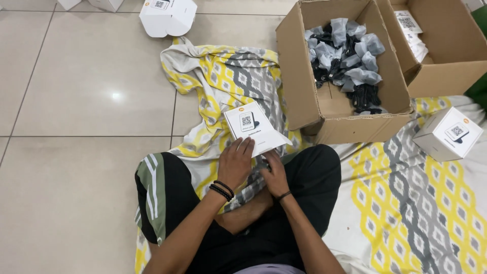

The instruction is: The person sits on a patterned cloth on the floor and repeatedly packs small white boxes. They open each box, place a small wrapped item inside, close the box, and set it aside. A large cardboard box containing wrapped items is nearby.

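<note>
Tiled floor lies bare leftward while both hands, left hand (235, 165) and right hand (275, 175), grip a white box (253, 129).

Glossy, smooth floor tiles (86, 76) lie under a soft printed cloth (406, 203), matt brown corrugated cardboard boxes (304, 91) hold crinkly clear plastic bags (350, 48), and the white carton (253, 129) looks like smooth, faintly satin paperboard.

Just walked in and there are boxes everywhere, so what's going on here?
A person sits cross-legged on a yellow and grey patterned sheet on the tiled floor. Both the left hand and the right hand hold a small white box over the lap. An open cardboard box of bagged black items stands close by, and another white box sits on the sheet.
</note>
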